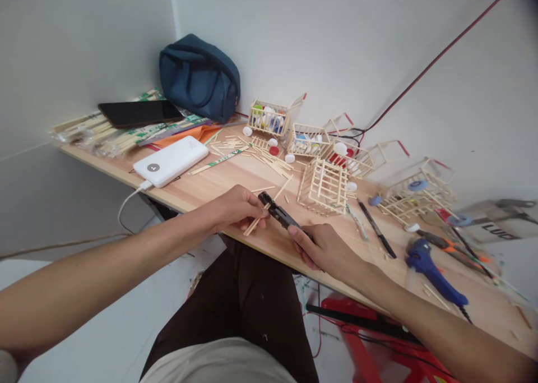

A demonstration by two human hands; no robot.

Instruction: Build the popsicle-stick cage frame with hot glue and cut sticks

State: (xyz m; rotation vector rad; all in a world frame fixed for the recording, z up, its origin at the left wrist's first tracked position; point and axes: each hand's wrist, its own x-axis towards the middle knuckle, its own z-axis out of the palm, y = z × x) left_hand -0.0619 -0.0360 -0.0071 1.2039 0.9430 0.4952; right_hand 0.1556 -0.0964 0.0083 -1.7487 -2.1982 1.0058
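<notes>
Your table (235,184) runs from the far left to the near right. A blue bag (197,80) sits at its far left. Stick carts (289,119) stand along the far side, right of the bag, and the one next to it holds bright round bits (276,123). A stick box (323,185) is in the middle, nearer to you. On the right lies a blue glue gun (437,273). On the left lie a black phone (138,112) and, nearer, a white power bank (172,161). Your right hand (323,247) is wrapped around a black tool (279,212) by the near edge, in the middle. Your left hand (236,209) pinches thin sticks (252,226) at the tool's tip; I can't tell if the tool bites them. A black pen (377,229) lies right of the box. A little red cap (274,151) lies left of it, farther off.
</notes>
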